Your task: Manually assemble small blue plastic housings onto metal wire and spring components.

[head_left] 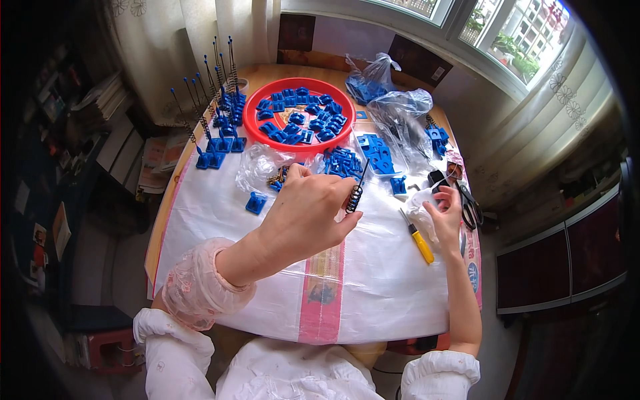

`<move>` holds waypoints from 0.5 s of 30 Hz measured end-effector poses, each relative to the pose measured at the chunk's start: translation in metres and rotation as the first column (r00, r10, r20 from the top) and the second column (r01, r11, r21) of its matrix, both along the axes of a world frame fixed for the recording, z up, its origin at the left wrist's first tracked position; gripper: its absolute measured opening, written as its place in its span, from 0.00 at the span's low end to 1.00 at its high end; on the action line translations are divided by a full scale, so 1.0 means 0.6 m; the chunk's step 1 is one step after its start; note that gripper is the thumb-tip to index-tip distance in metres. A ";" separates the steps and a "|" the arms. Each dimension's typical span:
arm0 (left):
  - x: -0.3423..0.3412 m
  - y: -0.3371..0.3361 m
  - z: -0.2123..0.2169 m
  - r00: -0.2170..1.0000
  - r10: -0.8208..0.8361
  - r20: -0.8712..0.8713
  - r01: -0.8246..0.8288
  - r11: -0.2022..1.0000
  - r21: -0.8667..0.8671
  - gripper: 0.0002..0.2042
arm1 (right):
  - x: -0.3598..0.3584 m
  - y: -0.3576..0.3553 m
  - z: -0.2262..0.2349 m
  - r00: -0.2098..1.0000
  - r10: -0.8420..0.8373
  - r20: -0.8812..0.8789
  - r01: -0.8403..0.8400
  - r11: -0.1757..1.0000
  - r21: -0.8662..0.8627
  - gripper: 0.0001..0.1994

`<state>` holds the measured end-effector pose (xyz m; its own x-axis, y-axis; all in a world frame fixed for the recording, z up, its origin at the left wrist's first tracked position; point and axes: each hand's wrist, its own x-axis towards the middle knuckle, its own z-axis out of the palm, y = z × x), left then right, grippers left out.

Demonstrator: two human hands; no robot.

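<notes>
Forearm [241, 261] slanting rightward, left hand [313, 203] pinches black spring [354, 199].

This looked like a room in a home: flowered curtains [579, 107] hung beside the window [467, 47], papers [110, 93] lay stacked at the left, a cabinet [533, 267] stood at the right, and a sheet [393, 293] covered most of a wooden table [267, 72].

Daylight falls through a white-framed window [510, 43] between pale patterned curtains [143, 50], while dark-fronted cabinets [567, 250] stand low along the right
</notes>
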<state>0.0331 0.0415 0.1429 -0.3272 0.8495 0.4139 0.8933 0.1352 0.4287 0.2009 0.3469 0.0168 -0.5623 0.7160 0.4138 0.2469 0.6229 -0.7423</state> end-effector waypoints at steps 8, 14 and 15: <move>-0.008 0.005 0.011 1.000 -0.002 -0.025 0.001 0.999 -0.037 0.10 | 0.011 -0.134 0.087 0.949 0.257 -0.183 -0.288 0.943 -0.169 0.04; -0.005 0.015 0.021 1.000 -0.016 -0.014 0.015 0.999 -0.034 0.10 | -0.045 -0.221 0.137 0.812 0.562 -0.161 -0.582 0.756 -0.300 0.07; -0.004 0.017 0.022 1.000 -0.015 -0.015 0.014 0.999 -0.040 0.11 | -0.053 -0.229 0.144 0.796 0.580 -0.172 -0.602 0.735 -0.312 0.08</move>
<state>0.0308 0.0518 0.1564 -0.3086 0.8699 0.3847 0.9018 0.1389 0.4093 0.1688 0.2092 0.1034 -0.9018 0.3455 0.2596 -0.1378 0.3395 -0.9304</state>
